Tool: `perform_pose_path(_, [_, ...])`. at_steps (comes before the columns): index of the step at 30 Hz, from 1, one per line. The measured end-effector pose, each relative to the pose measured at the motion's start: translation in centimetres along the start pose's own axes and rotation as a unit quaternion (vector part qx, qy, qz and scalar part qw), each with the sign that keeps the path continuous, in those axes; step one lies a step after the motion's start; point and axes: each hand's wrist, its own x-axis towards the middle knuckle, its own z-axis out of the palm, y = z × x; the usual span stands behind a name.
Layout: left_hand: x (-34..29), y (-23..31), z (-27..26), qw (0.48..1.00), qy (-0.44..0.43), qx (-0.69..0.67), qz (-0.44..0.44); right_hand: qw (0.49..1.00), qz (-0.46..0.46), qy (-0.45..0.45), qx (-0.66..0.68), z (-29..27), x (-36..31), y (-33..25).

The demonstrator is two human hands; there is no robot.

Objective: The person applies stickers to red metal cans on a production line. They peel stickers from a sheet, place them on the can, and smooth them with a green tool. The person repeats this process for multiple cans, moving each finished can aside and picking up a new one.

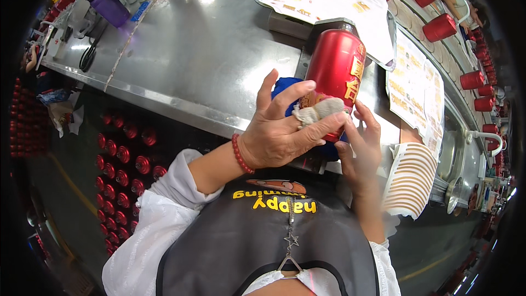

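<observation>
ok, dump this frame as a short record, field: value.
workpiece: glossy red bottle with gold lettering, neck end pointing away from the person
left_hand: left hand, fingers spread over the bottle's near end
finger_cloth: off-white fabric piece at the left fingers; wrapped or held unclear
right_hand: right hand, fingertips at the near end; contact unclear
beside_bottle: bright blue cloth
surface: shiny metal table
far_left: translucent purple bottle

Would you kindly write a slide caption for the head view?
Left hand, with off-white cloth at its fingers, and right hand at a shiny red cylindrical bottle.
</observation>
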Motion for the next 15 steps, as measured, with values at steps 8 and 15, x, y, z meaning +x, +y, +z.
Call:
perform_pose_path(8, [-3.4, 0.4, -0.6, 0.985, -0.055, 0.007, -0.164, 1.000, 0.020, -0.002, 0.009, 0.2, -0.5, 0.0])
perform_pose_path(15, [-2.9, 1.1, -0.6, 0.984, -0.060, 0.022, -0.166, 1.000, 0.021, -0.006, 0.001, 0.3, -0.4, -0.1])
